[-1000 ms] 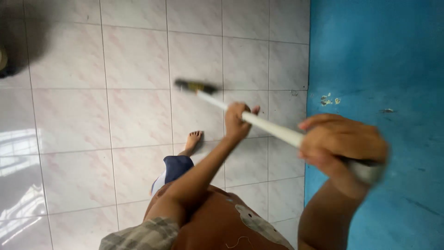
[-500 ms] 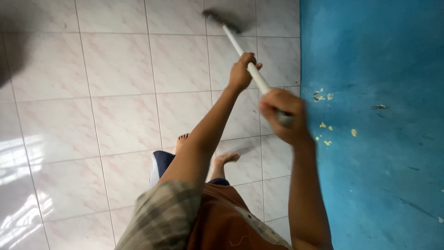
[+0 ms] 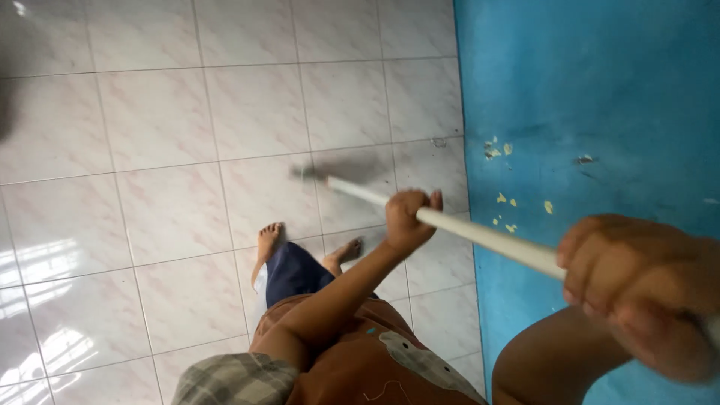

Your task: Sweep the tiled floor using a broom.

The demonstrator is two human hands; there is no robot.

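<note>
A blue wall (image 3: pixel 600 97) with small chipped yellowish spots stands along the right edge of the pale pink tiled floor (image 3: pixel 150 127); it bears nothing printed. Left of that wall, the left hand (image 3: pixel 409 217) is closed around the middle of a white pole (image 3: pixel 480 234). The right hand (image 3: pixel 637 289) is clenched on its upper end in front of the wall, while the blurred head (image 3: pixel 311 172) sits over the tiles, just ahead of two bare feet (image 3: pixel 268 241).
</note>
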